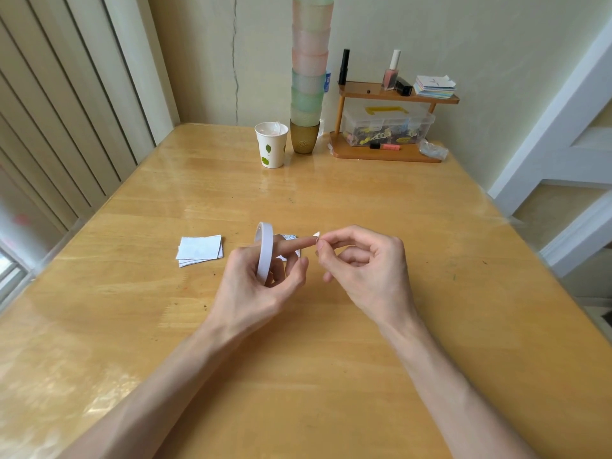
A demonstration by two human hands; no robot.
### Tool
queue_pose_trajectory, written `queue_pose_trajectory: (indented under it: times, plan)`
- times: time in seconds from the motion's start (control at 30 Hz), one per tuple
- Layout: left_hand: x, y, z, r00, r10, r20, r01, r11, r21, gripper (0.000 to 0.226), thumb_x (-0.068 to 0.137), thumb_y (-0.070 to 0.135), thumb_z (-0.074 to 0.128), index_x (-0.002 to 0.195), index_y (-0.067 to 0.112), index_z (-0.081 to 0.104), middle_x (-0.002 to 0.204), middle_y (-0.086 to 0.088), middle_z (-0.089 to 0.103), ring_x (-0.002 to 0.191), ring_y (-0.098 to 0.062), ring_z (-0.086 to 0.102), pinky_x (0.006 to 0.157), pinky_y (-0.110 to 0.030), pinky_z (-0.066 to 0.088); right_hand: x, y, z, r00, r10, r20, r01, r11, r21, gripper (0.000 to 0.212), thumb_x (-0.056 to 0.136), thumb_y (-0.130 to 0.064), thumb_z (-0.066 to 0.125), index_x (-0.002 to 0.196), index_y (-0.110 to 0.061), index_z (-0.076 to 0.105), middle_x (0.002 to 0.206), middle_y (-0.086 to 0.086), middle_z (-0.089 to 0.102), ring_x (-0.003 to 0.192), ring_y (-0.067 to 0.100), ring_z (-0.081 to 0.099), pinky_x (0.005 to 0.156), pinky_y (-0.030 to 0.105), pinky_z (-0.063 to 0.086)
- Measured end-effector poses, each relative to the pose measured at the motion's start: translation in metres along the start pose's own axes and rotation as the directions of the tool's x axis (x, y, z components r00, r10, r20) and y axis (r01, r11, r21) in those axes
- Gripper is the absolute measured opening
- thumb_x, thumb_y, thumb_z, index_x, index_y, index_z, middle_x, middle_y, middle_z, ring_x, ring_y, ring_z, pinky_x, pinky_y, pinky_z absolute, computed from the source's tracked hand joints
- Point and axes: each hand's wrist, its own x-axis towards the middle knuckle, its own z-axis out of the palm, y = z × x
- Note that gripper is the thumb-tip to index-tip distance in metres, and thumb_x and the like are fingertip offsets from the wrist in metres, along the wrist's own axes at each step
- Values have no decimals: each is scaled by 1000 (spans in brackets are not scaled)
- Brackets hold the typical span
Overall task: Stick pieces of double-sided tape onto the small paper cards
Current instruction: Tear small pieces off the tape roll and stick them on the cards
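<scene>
Nearest you, both forearms reach in over the glossy, honey-coloured wooden table (pixel 331 359), whose varnish throws back the window light. Your left hand (pixel 261 289) wears the thin, ring-shaped roll of white double-sided tape (pixel 265 253) on edge. The index finger pokes straight through the ring while the thumb and other fingers curl round its rim. Your right hand (pixel 364 270) is closed to a fine pinch, thumb and forefinger tips nipping a tiny, pointed scrap of white tape (pixel 316 234) right at the left fingertip; its other fingers curl loosely and hold nothing. Just beyond and under the roll, mid-table, lies one small paper card with a faint blue pattern (pixel 291 237), largely hidden, so whether it already carries tape cannot be told. To its left, toward the table's left edge, sits a loosely fanned stack of small white rectangular paper cards (pixel 199 250), matte and flat, with no tape visible on top. I judge you early on: one piece is in hand, not yet stuck, and the stack is left to do. Along the far edge stand a paper cup printed with green leaves (pixel 271 145), a tall tower of frosted pastel tumblers (pixel 308 77) and a two-tier wooden shelf (pixel 384 155).
</scene>
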Motion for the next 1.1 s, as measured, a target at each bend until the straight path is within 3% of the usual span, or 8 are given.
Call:
queue_pose_trajectory:
  times: [0.2, 0.47, 0.73, 0.9, 1.0, 1.1]
  plan:
    - [1, -1, 0, 1000, 5, -20, -4, 1000, 5, 27, 95, 2, 69, 112, 21, 80, 68, 4, 51, 47, -6, 34, 52, -14, 31, -1, 0, 0, 1000, 3, 21, -4, 999, 37, 5, 91, -13, 80, 86, -15, 78, 78, -4, 77, 54, 20, 72, 60, 30, 56]
    - [2, -4, 0, 997, 69, -23, -67, 995, 74, 28, 93, 16, 67, 114, 30, 79, 64, 7, 48, 50, -7, 36, 55, -14, 34, -1, 1, 1, 1000, -8, 0, 8, 999, 54, 3, 91, -15, 80, 90, -15, 78, 77, -3, 77, 54, 20, 73, 61, 35, 57]
    - [2, -6, 0, 990, 140, -27, -134, 978, 162, 31, 92, 15, 67, 116, 33, 76, 56, 12, 43, 50, -8, 36, 58, -13, 36, 0, 2, -1, 1000, -16, 1, 16, 997, 71, 3, 92, -10, 79, 90, -12, 78, 72, -3, 76, 58, 24, 74, 66, 42, 59]
    - [3, -6, 0, 989, 145, -38, -137, 978, 157, 31, 92, 16, 67, 116, 35, 76, 56, 11, 41, 50, -8, 36, 57, -14, 36, 0, 0, -1, 1000, -13, 25, 10, 995, 95, 2, 92, -13, 79, 91, -12, 78, 67, -6, 74, 65, 26, 76, 63, 34, 58]
    - [3, -6, 1, 988, 149, -36, -141, 977, 160, 31, 93, 16, 67, 118, 32, 76, 56, 10, 40, 49, -11, 35, 57, -14, 36, 0, -2, -1, 999, 4, 32, -8, 993, 115, 3, 93, -13, 78, 90, -12, 78, 66, -5, 74, 65, 28, 76, 57, 22, 50]
    - [3, -5, 1, 987, 160, -33, -152, 975, 162, 32, 93, 15, 67, 119, 31, 76, 55, 11, 41, 49, -10, 34, 57, -13, 35, 1, -2, -1, 999, 8, 39, -13, 992, 125, 3, 93, -12, 78, 90, -12, 78, 66, -3, 74, 65, 29, 76, 56, 19, 47]
